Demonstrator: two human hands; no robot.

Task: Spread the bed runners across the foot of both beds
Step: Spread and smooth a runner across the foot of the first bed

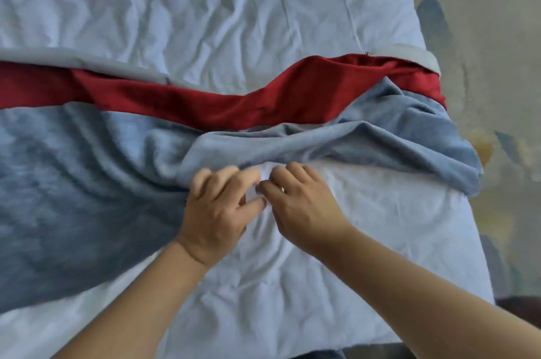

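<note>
Overhead, both hands met at the rumpled near edge of a grey-and-red bed runner (117, 159); left hand (218, 212) and right hand (304, 209) pinched white sheet (380, 212) beside it.

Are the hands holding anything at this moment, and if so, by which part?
Both hands, left and right, meet at the near edge of the bunched grey-blue bed runner; the fingers look curled onto it, but blur leaves the grip unclear.

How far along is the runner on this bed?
Done: the runner lies across the white sheet, flat on the left. In hand: left hand and right hand work its bunched near edge. Left: the folded-over right half; no second bed is in view.
</note>
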